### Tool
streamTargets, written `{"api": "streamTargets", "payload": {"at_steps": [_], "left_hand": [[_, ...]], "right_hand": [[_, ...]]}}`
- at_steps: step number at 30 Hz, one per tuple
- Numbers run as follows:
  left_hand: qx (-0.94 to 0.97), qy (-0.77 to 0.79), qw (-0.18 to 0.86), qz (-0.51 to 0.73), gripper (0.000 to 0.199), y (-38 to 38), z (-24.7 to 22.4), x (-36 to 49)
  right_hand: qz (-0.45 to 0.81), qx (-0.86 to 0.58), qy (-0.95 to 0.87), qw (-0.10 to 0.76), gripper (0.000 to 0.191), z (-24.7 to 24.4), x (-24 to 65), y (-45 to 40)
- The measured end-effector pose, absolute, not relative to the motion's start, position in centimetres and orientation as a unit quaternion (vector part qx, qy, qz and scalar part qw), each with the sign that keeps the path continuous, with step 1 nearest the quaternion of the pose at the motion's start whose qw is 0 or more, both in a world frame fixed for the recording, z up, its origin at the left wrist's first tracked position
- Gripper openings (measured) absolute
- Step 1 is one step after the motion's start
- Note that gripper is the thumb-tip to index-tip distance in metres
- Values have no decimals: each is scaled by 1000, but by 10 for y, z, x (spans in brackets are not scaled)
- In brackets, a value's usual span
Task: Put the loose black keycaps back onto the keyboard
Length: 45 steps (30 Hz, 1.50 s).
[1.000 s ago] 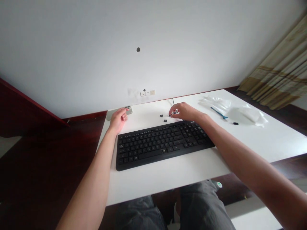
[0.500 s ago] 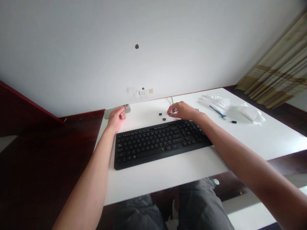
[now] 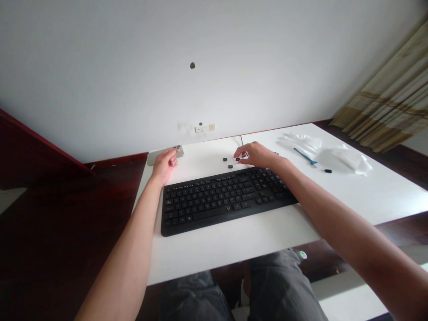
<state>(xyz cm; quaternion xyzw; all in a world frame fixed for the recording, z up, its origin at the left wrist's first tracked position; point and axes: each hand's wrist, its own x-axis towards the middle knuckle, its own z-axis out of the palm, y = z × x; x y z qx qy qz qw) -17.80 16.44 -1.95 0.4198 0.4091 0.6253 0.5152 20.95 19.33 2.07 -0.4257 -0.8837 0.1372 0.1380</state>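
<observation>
A black keyboard (image 3: 214,200) lies on the white table, its right part under my right forearm. Behind it my right hand (image 3: 256,154) is lowered to the tabletop, thumb and fingers curved around a small black keycap (image 3: 237,159); the fingertips are apart, one on either side of it. Two more keycaps lie just left of that hand, one farther back (image 3: 225,159) and one nearer the keyboard (image 3: 230,166). My left hand (image 3: 164,164) rests with curled fingers beyond the keyboard's left end, in front of a phone (image 3: 181,151); whatever its fingers may hold cannot be made out.
On the right of the table (image 3: 354,200) lie crumpled clear plastic bags (image 3: 349,158), a blue tool (image 3: 305,156) and another black keycap (image 3: 328,171). A cable (image 3: 241,140) runs over the back edge. The wall with sockets (image 3: 205,128) stands behind.
The view has shifted slightly. My right fingertips have parted a little around the keycap, which shows more clearly now. My left hand keeps its place and curl.
</observation>
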Motion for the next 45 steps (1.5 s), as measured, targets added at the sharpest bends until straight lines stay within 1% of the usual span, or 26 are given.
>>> {"api": "streamTargets", "payload": {"at_steps": [4,9,15,18,20,23,25,28,30,33,37,39,41,43,45], "left_hand": [[421,413,513,624,13,164,-19,-177],[421,414,512,624,13,162,-17,-175],[424,411,509,626,14,162,-17,-176],[452,421,487,617,15,162,-18,-174],[530,447,457,557,18,160,-17,-170],[666,478,419,390,20,154,-12,-164],[705,482,420,305,21,149,-7,-162],[722,481,431,246,26,141,3,-158],[734,470,431,234,22,135,7,-149],[758,435,421,243,16,126,10,-128],[785,418,382,251,14,116,13,-103],[777,421,400,244,16,116,15,-102],[752,427,433,255,19,120,17,-111],[716,435,462,292,23,126,15,-126],[671,441,494,335,28,133,9,-143]], "right_hand": [[134,-433,-880,142,21,26,217,195],[104,-483,-853,167,19,31,233,202],[59,-535,-818,205,23,46,269,210],[44,-557,-802,212,23,48,285,213],[53,-555,-810,185,22,45,291,215],[91,-550,-820,128,23,38,295,221],[122,-555,-817,96,24,35,299,225],[146,-570,-807,56,25,33,308,230],[136,-575,-805,50,25,34,312,230],[104,-578,-807,65,26,35,308,227],[62,-601,-791,99,22,41,295,219],[58,-615,-776,126,22,48,294,209],[53,-638,-748,175,22,54,301,192],[35,-656,-718,229,23,55,315,165],[-20,-675,-688,266,28,47,336,132]]}}
